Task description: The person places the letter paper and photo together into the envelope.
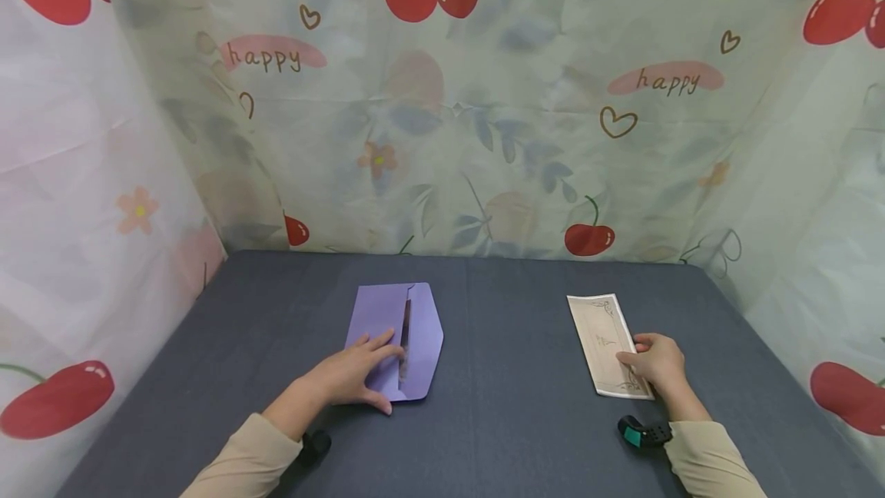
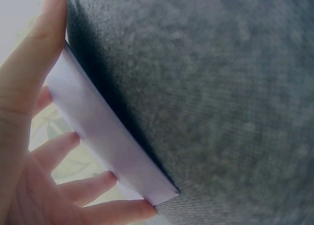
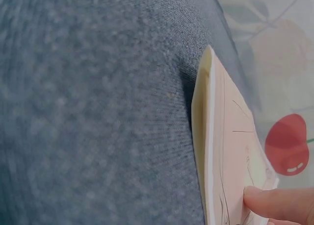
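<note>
- Purple envelope (image 1: 382, 311) lies flat on the worktop (image 1: 498, 344), flap (image 1: 426, 340) unfolded on its right-hand side. It looks like thin, smooth paper, so probably very light, bendable and easy to crease or slide.
- Of the two hands, the left hand (image 1: 353, 373) is spread over the near part of the purple envelope, fingertips at the slot and thumb by the near edge; the left wrist view shows the fingers apart and fairly straight along its edge. Holding it by the plain body, away from the flap, should bend it least.
- Between the purple envelope's body and flap, the slot (image 1: 406, 329) gapes a little. Something dark and patterned shows in it; whether that is contents or lining cannot be told.
- Well to the right of the purple envelope is a tan folded card (image 1: 598, 336) with dark ornament. The right wrist view shows a gap between its layers; whether anything sits inside is unclear. It should be light and stiffer, best taken by a long edge.
- Farthest right of the purple envelope, the right hand (image 1: 660, 363) pinches the card's near right edge, thumb on top.
</note>
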Action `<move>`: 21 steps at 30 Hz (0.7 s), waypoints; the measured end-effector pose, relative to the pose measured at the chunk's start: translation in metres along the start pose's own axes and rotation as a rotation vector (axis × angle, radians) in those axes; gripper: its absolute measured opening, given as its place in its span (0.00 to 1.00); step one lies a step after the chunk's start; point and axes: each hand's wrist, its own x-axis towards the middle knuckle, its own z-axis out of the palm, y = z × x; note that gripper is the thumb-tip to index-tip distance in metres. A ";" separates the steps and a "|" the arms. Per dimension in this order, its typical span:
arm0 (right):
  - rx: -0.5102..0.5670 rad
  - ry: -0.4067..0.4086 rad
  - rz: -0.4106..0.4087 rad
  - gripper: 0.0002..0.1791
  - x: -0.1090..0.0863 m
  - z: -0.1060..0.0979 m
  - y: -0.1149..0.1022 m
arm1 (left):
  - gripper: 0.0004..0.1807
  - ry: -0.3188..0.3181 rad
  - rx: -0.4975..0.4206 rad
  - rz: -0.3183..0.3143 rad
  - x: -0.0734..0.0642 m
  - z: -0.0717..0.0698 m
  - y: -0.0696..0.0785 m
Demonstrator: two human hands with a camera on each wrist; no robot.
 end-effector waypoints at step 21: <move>0.196 -0.022 0.000 0.25 -0.003 -0.004 -0.001 | 0.40 -0.005 -0.001 0.002 0.001 0.001 -0.001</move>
